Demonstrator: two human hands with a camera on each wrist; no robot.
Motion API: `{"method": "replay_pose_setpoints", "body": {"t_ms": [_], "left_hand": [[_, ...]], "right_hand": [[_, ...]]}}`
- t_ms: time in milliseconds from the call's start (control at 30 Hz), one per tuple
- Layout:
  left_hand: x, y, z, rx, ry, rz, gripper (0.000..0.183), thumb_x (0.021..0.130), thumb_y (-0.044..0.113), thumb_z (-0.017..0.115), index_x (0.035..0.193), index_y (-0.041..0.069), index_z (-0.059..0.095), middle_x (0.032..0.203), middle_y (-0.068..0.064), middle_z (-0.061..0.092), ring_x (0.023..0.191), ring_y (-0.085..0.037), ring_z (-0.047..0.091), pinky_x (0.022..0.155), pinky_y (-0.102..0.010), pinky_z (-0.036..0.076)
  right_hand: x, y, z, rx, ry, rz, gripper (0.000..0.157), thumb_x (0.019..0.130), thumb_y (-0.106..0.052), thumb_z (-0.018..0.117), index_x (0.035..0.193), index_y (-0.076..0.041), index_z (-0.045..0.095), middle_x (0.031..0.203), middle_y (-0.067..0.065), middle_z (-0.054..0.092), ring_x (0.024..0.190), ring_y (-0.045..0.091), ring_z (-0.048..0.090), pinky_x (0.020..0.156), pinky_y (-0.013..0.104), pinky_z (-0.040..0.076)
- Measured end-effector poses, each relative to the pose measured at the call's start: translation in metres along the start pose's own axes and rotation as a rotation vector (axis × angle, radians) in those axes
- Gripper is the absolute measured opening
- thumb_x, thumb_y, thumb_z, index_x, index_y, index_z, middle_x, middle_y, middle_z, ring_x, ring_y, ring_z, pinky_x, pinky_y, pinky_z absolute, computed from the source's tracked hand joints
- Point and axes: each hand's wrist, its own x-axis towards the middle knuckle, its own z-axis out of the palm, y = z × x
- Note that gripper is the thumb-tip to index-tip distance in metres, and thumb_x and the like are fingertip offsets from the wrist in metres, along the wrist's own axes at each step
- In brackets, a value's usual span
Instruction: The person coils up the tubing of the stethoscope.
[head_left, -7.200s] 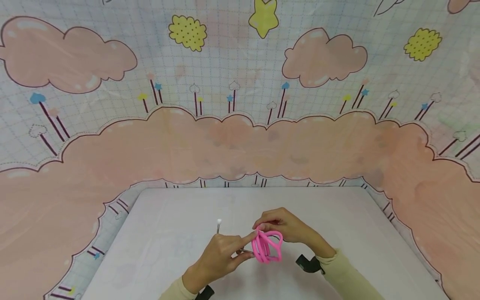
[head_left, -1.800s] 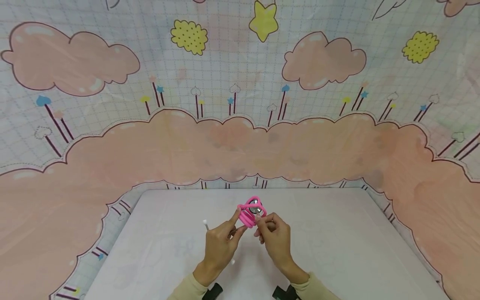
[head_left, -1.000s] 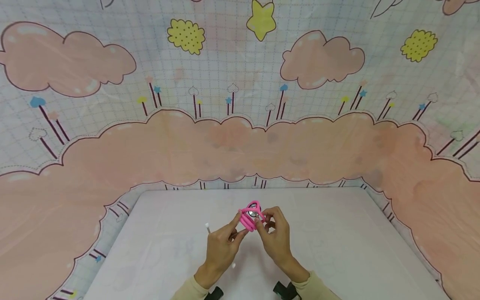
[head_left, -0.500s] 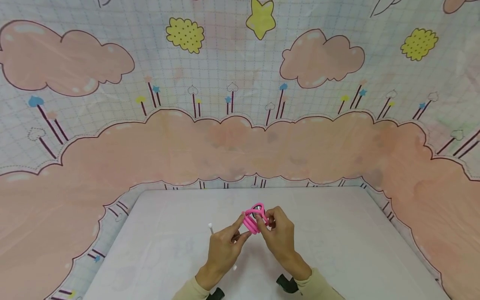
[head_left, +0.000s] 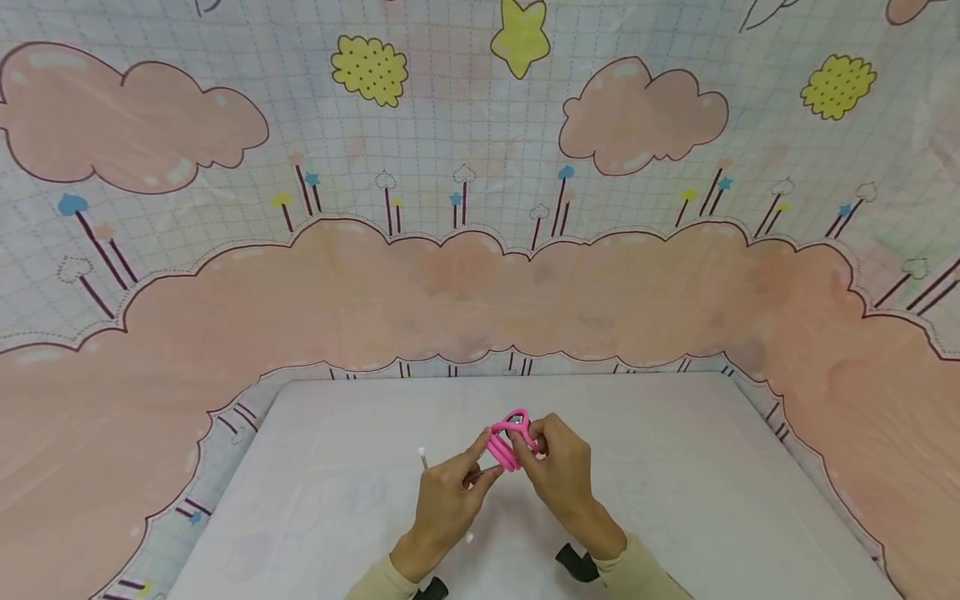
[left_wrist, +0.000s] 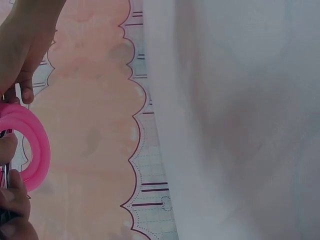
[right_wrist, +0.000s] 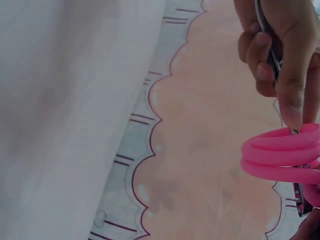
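Note:
A stethoscope with pink tubing (head_left: 504,450) wound into a tight coil is held between both hands above the white table. My left hand (head_left: 450,492) grips its metal ear tubes, with fingertips against the coil's left side. One white ear tip (head_left: 422,452) sticks out behind that hand and another ear tip (head_left: 469,537) shows below it. My right hand (head_left: 558,467) pinches the tubing at the coil's right, beside the shiny chest piece (head_left: 514,419), which is partly hidden by the pink loops. In the right wrist view the coiled loops (right_wrist: 275,150) lie just under the left fingertips.
The white tabletop (head_left: 337,442) spreads beneath the hands. A printed cloth (head_left: 480,292) with clouds and stars covers the area behind and to the sides. A dark wrist camera mount (head_left: 576,564) sits at the right wrist.
Since the oldest frame, the coil has moved away from me and slightly left, the chest piece has come into sight, and the right hand has shifted to the coil's lower right. Lately only small drift rightward.

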Motion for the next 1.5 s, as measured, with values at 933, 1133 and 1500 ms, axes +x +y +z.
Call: {"method": "replay_pose_setpoints", "body": {"t_ms": [933, 1133, 1500], "left_hand": [[0.0018, 0.0000, -0.0018, -0.019, -0.029, -0.001, 0.060, 0.073, 0.017, 0.086, 0.129, 0.010, 0.066, 0.058, 0.007, 0.059, 0.053, 0.006, 0.043, 0.051, -0.006, 0.038], [0.0026, -0.0002, -0.0031, -0.014, -0.049, -0.035, 0.059, 0.075, 0.018, 0.085, 0.130, 0.009, 0.065, 0.058, 0.007, 0.058, 0.052, 0.006, 0.042, 0.051, -0.007, 0.038], [0.0025, -0.0041, -0.0026, 0.017, -0.042, -0.050, 0.060, 0.075, 0.019, 0.086, 0.130, 0.010, 0.064, 0.058, 0.008, 0.057, 0.054, 0.008, 0.039, 0.050, -0.007, 0.035]], "right_hand": [[0.0019, 0.0052, -0.0007, -0.039, 0.044, -0.184, 0.022, 0.094, -0.019, 0.062, 0.078, -0.006, 0.056, 0.065, -0.001, 0.047, 0.054, 0.007, 0.043, 0.049, 0.014, 0.042], [0.0012, 0.0052, -0.0027, -0.023, 0.012, -0.146, 0.023, 0.097, -0.023, 0.062, 0.083, -0.005, 0.057, 0.068, 0.000, 0.049, 0.057, 0.008, 0.045, 0.051, 0.014, 0.043], [0.0020, -0.0007, -0.0069, 0.219, -0.096, 0.181, 0.040, 0.080, -0.004, 0.079, 0.113, -0.004, 0.056, 0.107, 0.009, 0.055, 0.086, 0.018, 0.060, 0.064, 0.024, 0.055]]}}
